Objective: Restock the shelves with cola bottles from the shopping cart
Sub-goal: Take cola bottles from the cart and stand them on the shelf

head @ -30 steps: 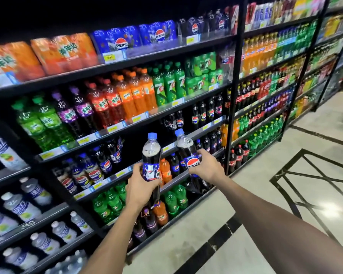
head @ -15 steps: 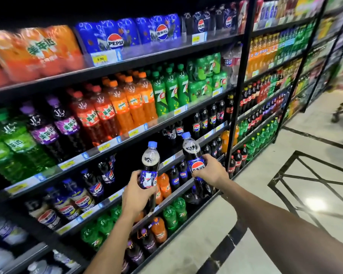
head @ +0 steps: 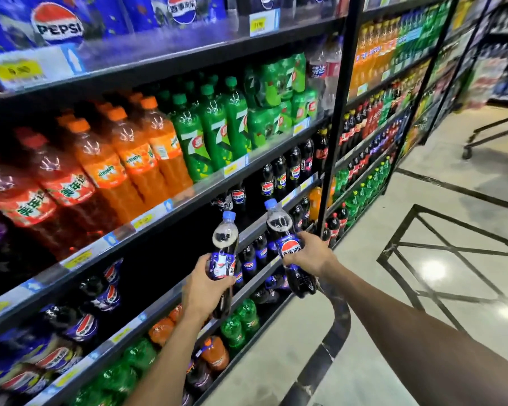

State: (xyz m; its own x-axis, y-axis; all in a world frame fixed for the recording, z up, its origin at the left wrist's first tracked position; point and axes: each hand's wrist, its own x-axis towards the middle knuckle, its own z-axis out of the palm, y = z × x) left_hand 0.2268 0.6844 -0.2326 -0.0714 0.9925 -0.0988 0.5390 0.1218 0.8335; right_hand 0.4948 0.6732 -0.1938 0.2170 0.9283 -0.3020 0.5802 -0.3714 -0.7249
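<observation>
Two cola bottles with blue caps are held up, both left of the black upright post (head: 335, 142); the left hand (head: 206, 288) is curled round the label of the left cola bottle (head: 225, 244); the right hand (head: 308, 253) grips the right cola bottle (head: 283, 230), nearer the post; both stand in front of the cola shelf (head: 255, 230), not yet on it; the left hand partly hides its bottle's lower half; bottles far left of the post are blurred.

This location is a retail shop, specifically a soft-drink aisle. Black metal shelves (head: 188, 70) carry rows of orange bottles (head: 135, 153), green bottles (head: 214, 127) and cola bottles (head: 279, 180), and each tier is edged with yellow price tags (head: 21, 70). The aisle floor (head: 452, 200) is polished tile.
</observation>
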